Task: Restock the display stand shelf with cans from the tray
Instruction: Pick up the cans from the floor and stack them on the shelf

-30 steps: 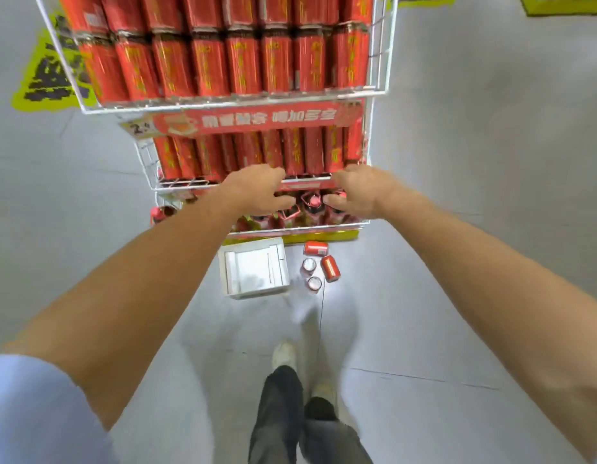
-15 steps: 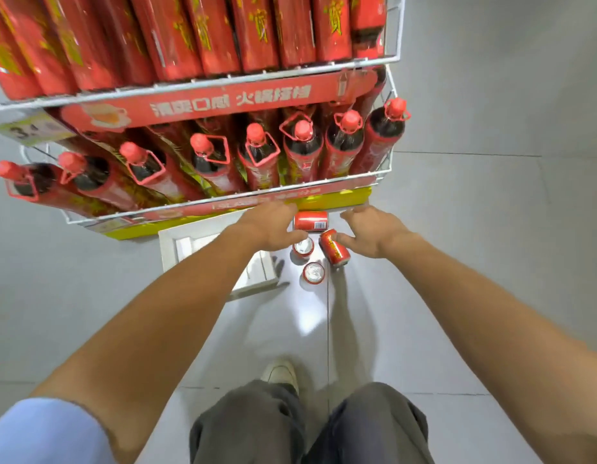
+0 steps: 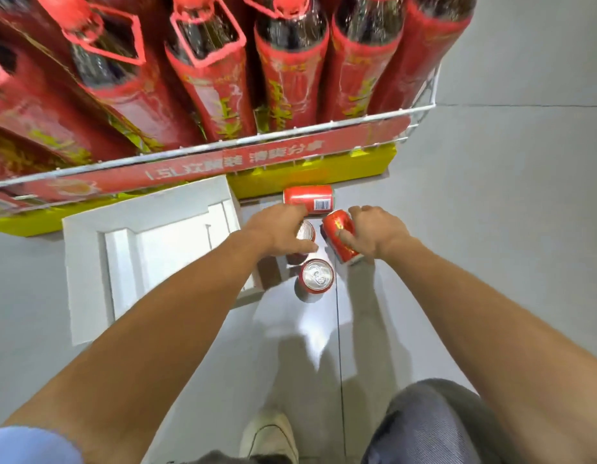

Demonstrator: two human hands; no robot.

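Several red cans lie or stand on the grey floor below the wire display stand (image 3: 421, 112). My right hand (image 3: 374, 232) is shut on a red can lying on its side (image 3: 337, 234). My left hand (image 3: 280, 229) is closed over an upright can (image 3: 306, 231) whose silver top shows past my fingers. Another upright can (image 3: 318, 275) stands just in front of my left hand, untouched. One more can (image 3: 309, 198) lies sideways by the stand's yellow base (image 3: 357, 167). The white tray (image 3: 150, 249) sits on the floor to the left, with nothing in it.
The stand's lowest shelf holds large red-labelled bottles (image 3: 287, 61) behind a red price strip (image 3: 237, 159). My knee (image 3: 434, 426) and shoe (image 3: 268, 437) are at the bottom of the view. Open grey floor lies to the right.
I have crouched down from the shelf to the floor. Both hands dropped from the stand's rail and closed on cans, the right on the lying can, the left on an upright one.
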